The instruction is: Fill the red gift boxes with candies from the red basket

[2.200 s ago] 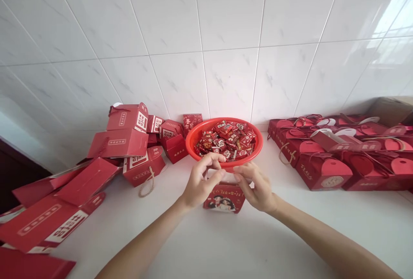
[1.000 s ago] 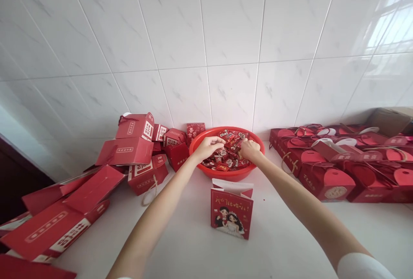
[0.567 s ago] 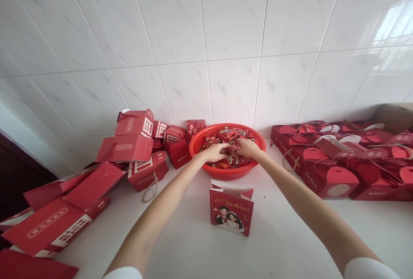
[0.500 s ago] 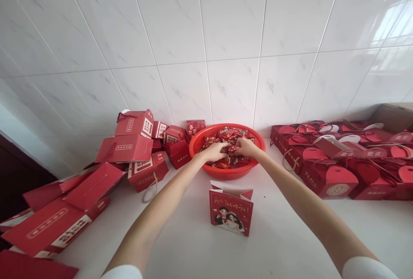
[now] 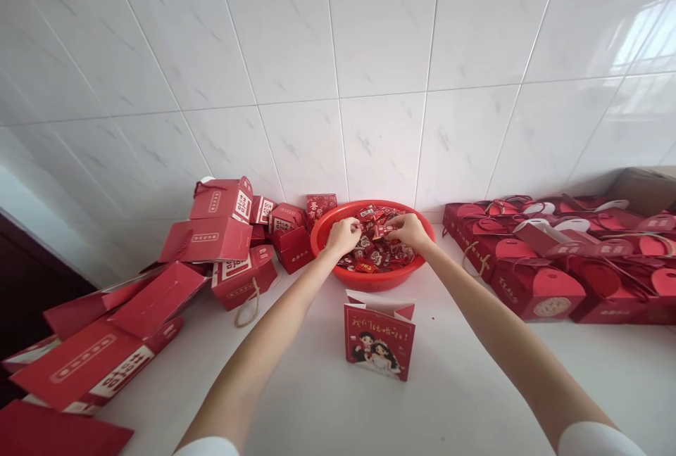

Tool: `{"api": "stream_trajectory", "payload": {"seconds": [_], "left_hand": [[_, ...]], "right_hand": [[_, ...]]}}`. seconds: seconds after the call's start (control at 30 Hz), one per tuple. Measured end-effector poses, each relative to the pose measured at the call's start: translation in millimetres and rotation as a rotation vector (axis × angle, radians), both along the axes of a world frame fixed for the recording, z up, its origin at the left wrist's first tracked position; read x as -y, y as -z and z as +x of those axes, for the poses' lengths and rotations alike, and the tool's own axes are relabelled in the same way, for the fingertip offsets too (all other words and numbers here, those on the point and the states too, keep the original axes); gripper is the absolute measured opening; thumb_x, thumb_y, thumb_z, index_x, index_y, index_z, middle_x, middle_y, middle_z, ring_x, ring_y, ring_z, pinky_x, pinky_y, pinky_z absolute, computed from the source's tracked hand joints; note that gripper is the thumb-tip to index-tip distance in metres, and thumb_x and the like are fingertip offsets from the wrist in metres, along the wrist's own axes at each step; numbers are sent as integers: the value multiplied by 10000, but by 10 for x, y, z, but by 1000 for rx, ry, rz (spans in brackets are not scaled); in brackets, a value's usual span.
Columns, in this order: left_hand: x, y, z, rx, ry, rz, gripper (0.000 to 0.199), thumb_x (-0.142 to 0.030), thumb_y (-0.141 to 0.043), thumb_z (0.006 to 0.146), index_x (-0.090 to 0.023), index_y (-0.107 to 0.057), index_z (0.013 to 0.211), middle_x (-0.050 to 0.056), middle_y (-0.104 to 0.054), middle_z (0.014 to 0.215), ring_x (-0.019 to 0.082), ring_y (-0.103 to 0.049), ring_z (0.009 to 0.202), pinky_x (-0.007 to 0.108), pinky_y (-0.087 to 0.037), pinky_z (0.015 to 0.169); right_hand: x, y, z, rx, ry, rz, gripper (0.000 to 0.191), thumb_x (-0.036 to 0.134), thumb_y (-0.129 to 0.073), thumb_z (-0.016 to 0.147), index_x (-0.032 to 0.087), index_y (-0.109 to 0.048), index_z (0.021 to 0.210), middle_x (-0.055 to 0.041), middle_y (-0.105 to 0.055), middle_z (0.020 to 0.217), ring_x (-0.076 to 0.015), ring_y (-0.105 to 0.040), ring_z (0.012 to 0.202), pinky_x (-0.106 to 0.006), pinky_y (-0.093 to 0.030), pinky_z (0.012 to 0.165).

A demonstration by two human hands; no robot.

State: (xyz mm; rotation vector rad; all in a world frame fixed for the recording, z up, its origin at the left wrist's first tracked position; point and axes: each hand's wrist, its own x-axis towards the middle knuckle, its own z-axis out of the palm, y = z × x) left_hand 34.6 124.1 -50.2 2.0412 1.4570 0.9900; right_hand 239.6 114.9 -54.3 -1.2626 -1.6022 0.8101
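A red plastic basket [image 5: 377, 281] full of red-wrapped candies [image 5: 374, 256] stands against the wall. Over its left side is my left hand [image 5: 344, 236], fingers pinched together; whatever they hold is mostly hidden. On the right side of the basket, my right hand [image 5: 409, 232] grips a red wrapped candy [image 5: 384, 231] between thumb and fingers. In front of the basket, between my forearms, a red paper box [image 5: 378, 343] with a cartoon bride and groom stands upright with its top open.
Several red gift boxes [image 5: 205, 239] are stacked and tipped over on the left, some with rope handles. Rows of red handled boxes [image 5: 539, 290] fill the right side of the white tabletop [image 5: 443, 400]. A brown carton [image 5: 647, 191] sits at the far right by the tiled wall [image 5: 380, 146].
My hands have risen slightly from among the candies and moved a little apart. The right one now shows a candy in its fingers; the left fingers have closed.
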Motion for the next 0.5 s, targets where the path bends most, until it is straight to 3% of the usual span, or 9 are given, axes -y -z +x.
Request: {"api": "stream_trajectory", "payload": {"seconds": [0.07, 0.13, 0.23, 0.4, 0.5], "left_hand": [[-9, 9, -6, 71, 7, -24, 172, -277, -648, 863, -165, -737, 957, 123, -755, 976, 328, -676, 1061, 416, -468, 985], [-6, 9, 6, 149, 72, -76, 308, -429, -585, 919, -160, -734, 932, 104, -752, 905, 297, -704, 935, 398, -515, 887], [20, -19, 36, 261, 215, -151, 481, -589, -566, 902, -139, -732, 943, 81, -752, 880, 249, -704, 814, 367, -546, 778], [94, -97, 51, 382, 376, -165, 514, -545, -782, 725, -136, -729, 1031, 89, -756, 1035, 256, -674, 1006, 376, -517, 920], [123, -111, 55, 384, 422, -208, 454, -485, -811, 695, -140, -736, 979, 82, -758, 981, 242, -678, 930, 381, -517, 898]], "right_hand": [[37, -22, -9, -93, -26, 47, 276, 207, -771, 571, 168, -772, 844, -54, -752, 907, -221, -679, 833, -313, -551, 747], [71, -49, -20, -173, -86, 66, 353, 270, -776, 593, 168, -755, 930, -62, -752, 960, -229, -690, 883, -336, -563, 797], [105, -76, -28, -241, -187, 55, 415, 344, -827, 553, 167, -718, 913, -54, -745, 926, -232, -697, 868, -362, -575, 805], [120, -69, -28, -280, -194, 31, 486, 459, -848, 582, 185, -591, 890, -27, -710, 870, -194, -683, 798, -322, -567, 712], [129, -67, -42, -262, -162, 14, 528, 485, -846, 619, 191, -560, 952, -21, -696, 847, -183, -665, 755, -296, -546, 639]]}}
